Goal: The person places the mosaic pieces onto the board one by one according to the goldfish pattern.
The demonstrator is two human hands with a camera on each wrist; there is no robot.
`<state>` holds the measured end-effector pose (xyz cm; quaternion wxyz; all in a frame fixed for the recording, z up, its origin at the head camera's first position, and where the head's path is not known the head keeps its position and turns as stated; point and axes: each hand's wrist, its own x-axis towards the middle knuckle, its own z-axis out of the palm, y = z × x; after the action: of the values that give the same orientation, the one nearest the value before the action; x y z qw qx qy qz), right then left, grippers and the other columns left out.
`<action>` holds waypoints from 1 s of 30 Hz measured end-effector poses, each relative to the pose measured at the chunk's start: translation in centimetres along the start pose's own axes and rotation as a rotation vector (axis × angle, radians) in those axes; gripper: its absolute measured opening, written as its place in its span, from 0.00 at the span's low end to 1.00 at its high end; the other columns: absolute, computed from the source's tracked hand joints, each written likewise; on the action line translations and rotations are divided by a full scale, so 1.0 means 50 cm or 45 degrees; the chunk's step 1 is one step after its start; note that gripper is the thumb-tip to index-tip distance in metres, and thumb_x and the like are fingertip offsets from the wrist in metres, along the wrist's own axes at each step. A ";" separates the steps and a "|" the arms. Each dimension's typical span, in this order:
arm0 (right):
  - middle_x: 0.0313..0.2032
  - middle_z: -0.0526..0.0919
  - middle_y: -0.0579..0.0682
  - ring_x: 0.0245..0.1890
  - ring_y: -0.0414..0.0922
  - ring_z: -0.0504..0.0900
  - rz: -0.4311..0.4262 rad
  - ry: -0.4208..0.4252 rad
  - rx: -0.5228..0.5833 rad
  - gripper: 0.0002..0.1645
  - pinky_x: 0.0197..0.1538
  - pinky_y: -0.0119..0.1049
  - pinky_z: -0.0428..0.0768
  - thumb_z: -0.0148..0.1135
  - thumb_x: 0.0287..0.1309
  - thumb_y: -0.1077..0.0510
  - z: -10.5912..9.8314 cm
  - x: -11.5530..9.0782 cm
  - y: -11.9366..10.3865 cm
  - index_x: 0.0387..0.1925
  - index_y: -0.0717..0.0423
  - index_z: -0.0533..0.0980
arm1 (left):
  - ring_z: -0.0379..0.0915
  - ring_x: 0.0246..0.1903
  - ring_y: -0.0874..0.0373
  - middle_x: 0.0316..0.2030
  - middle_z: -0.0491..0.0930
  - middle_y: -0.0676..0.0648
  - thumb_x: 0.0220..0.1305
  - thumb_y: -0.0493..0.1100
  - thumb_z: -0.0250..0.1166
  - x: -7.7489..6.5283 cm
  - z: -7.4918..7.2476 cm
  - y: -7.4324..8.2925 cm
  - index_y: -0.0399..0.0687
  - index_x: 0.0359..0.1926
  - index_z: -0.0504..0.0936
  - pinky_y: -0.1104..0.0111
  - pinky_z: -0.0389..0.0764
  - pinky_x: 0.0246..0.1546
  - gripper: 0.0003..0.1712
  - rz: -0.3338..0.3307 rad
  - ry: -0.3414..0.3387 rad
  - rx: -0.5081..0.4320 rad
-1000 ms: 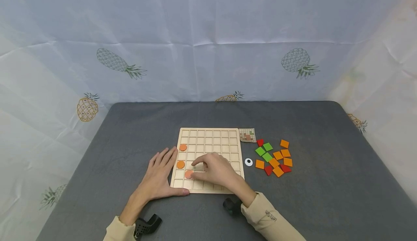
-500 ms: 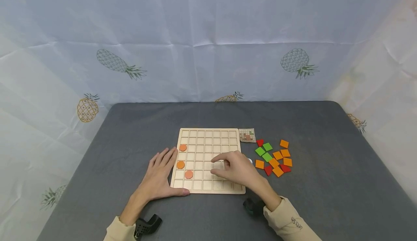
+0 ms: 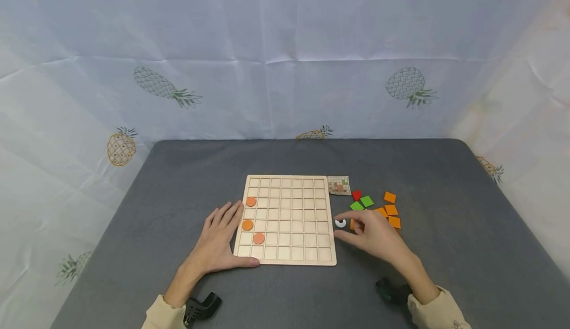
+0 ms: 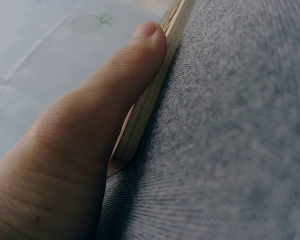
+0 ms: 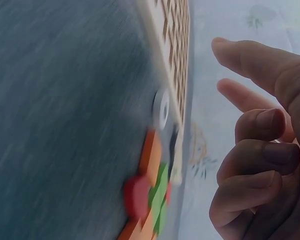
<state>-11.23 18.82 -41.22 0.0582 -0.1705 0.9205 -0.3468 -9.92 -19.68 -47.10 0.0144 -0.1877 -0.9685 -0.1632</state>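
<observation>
A wooden grid board (image 3: 290,215) lies on the table, with three orange round discs, the nearest disc (image 3: 259,238) among them, in cells at its left side. My left hand (image 3: 219,244) rests along the board's left edge, fingers straight, its thumb (image 4: 140,57) against the front edge. Just right of the board, my right hand (image 3: 373,234) hovers with thumb and index finger apart and nothing between them. Close to its index fingertip is a white round eye piece (image 3: 340,224), partly covered in the head view. The right wrist view shows this eye piece (image 5: 161,109) flat on the table.
Orange tiles (image 3: 391,210), green tiles (image 3: 366,201) and a red tile (image 3: 356,195) lie loose right of the board, some hidden behind my right hand. A small pattern card (image 3: 339,185) touches the board's far right corner. Patterned cloth (image 3: 285,96) hangs behind the table.
My right hand has let go of the orange disc near the board's front left and moved right, off the board, to the white eye piece. My left hand stays in place.
</observation>
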 end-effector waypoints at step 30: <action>0.14 0.65 0.38 0.14 0.33 0.61 0.209 -0.068 -0.171 0.26 0.20 0.27 0.58 0.79 0.52 0.47 -0.044 -0.054 0.098 0.51 0.54 0.86 | 0.51 0.78 0.38 0.79 0.58 0.40 0.38 0.88 0.65 0.001 0.006 -0.002 0.41 0.81 0.53 0.42 0.52 0.74 0.80 0.033 0.062 0.014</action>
<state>-10.52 24.56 -42.82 0.0993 -0.1070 0.9507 -0.2737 -9.97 -19.65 -47.42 0.0409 -0.1960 -0.9662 -0.1623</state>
